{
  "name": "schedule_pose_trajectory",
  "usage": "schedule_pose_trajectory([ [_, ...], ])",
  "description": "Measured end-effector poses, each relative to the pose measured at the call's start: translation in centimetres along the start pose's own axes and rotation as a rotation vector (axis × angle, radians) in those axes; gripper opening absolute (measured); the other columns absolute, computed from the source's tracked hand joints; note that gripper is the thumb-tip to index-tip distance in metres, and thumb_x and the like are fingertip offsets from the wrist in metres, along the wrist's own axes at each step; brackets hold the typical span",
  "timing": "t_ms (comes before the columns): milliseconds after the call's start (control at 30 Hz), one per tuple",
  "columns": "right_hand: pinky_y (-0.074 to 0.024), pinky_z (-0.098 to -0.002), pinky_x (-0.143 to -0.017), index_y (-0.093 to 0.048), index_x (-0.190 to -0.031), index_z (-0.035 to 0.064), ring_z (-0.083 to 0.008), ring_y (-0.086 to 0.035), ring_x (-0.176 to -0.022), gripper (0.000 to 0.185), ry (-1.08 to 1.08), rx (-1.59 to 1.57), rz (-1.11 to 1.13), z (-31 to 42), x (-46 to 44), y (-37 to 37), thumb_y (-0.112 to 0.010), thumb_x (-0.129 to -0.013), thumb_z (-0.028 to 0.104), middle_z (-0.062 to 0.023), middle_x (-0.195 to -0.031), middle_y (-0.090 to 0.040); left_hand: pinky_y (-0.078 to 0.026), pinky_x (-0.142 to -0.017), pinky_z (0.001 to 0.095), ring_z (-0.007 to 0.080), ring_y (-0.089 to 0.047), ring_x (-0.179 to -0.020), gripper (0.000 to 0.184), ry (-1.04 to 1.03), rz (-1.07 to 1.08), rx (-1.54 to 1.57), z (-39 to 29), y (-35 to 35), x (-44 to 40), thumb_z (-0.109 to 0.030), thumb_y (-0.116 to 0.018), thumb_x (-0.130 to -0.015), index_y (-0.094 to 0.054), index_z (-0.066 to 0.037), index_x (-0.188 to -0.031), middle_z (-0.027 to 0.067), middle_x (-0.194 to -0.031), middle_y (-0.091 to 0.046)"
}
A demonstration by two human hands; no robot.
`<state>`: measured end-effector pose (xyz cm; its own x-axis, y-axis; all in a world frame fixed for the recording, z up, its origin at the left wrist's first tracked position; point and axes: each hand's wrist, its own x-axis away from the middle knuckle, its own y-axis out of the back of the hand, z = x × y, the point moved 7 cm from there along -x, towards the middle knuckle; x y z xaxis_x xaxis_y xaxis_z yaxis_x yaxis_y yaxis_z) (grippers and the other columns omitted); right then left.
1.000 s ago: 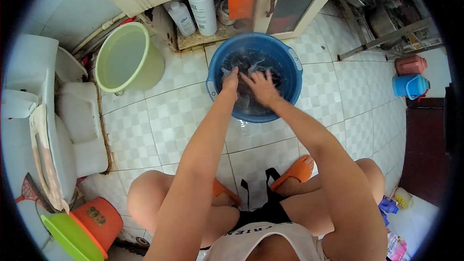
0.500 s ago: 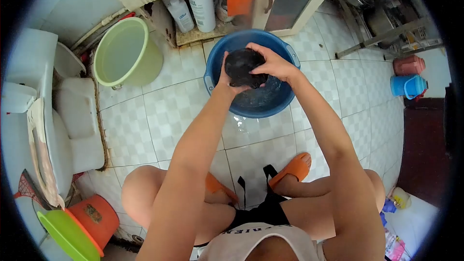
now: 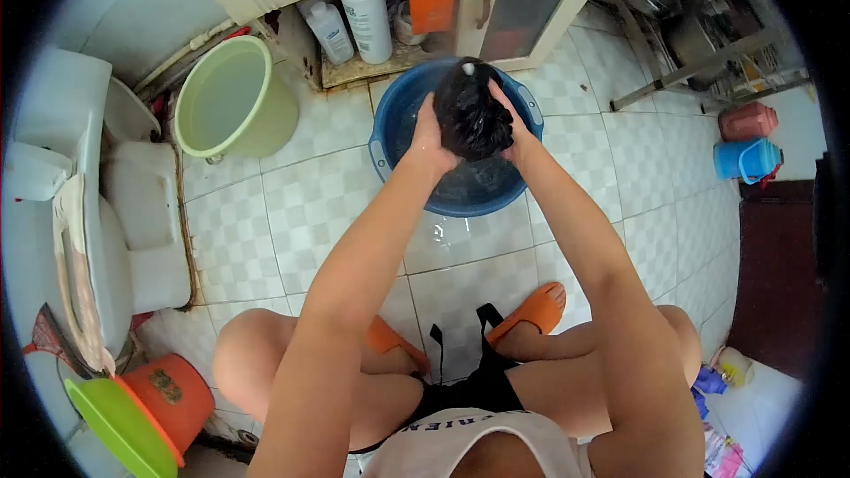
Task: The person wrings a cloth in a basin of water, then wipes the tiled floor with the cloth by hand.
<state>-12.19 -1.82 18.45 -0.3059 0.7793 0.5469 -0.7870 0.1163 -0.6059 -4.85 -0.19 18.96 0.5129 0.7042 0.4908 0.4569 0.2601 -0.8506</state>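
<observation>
Fingers of two hands around one bundle

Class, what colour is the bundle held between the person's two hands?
The bundle is mostly black; the head view shows it best.

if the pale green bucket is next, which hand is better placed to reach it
Probably the left hand: it's nearer the pale green bucket, while the right hand is across the dark bundle. Both hands hold that bundle, though.
</observation>
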Motion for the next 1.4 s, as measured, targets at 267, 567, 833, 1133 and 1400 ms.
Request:
schedule_pose_trajectory([
  [267, -0.0508, -0.0321, -0.081, -0.062, -0.107, 0.0030, -0.0203, -0.063, -0.090, 0.032, 0.340, 0.116, -0.058, 3.2, 0.7, 0.5, -0.063, -0.083, 0.024, -0.0084, -0.097, -0.066, -0.034, -0.105, 0.0579, 0.0312, -0.048, -0.124, 0.067, 0.174, -0.184, -0.034, 2.9, 3.1, 0.1, -0.064, -0.040, -0.088, -0.046, -0.017, -0.135, 0.0096, -0.136, -0.049],
  [567, -0.0430, -0.0347, -0.091, -0.055, -0.111, 0.0056, -0.0245, -0.056, -0.103, 0.052, 0.921, 1.229, 0.150, 4.1, 3.0, -5.3, -0.077, -0.069, 0.026, -0.0124, -0.111, -0.057, -0.039, -0.101, 0.0525, 0.0305, -0.050, -0.120, 0.072, 0.056, 0.079, 0.066, -1.7, 3.3, -0.4, -0.075, -0.042, -0.081, -0.051, -0.022, -0.128, 0.0078, -0.132, -0.052],
  [833, -0.0478, -0.0314, -0.076, -0.065, -0.099, -0.0003, -0.0198, -0.061, -0.084, 0.036, 0.738, 0.476, -0.306, 3.3, 1.7, -2.8, -0.071, -0.081, 0.030, -0.0085, -0.091, -0.066, -0.051, -0.089, 0.0379, 0.0236, -0.061, -0.102, 0.026, -0.265, -0.092, -0.028, -2.4, 2.8, -1.5, -0.027, -0.050, -0.095, -0.057, -0.013, -0.115, 0.0064, -0.113, -0.062],
  [1133, -0.0437, -0.0377, -0.094, -0.058, -0.117, 0.0075, -0.0223, -0.057, -0.107, 0.039, 0.223, -0.101, -0.043, 0.3, -0.3, -1.6, -0.061, -0.085, 0.030, -0.0081, -0.114, -0.061, -0.043, -0.093, 0.0361, 0.0247, -0.055, -0.108, 0.053, -0.581, -0.327, -0.503, -5.6, 3.2, -0.5, -0.021, -0.069, -0.081, -0.050, -0.003, -0.127, 0.0107, -0.117, -0.057],
  [1400, -0.0424, -0.0316, -0.095, -0.047, -0.132, 0.0036, -0.0213, -0.055, -0.111, 0.079, 0.422, 0.383, 0.028, 1.9, 2.1, -4.9, -0.080, -0.071, 0.041, -0.0118, -0.121, -0.057, -0.050, -0.076, 0.0344, 0.0242, -0.063, -0.089, 0.028, -0.893, -0.533, -0.623, -6.7, 1.2, 2.3, -0.017, -0.064, -0.085, -0.060, 0.001, -0.107, 0.0133, -0.102, -0.065],
])
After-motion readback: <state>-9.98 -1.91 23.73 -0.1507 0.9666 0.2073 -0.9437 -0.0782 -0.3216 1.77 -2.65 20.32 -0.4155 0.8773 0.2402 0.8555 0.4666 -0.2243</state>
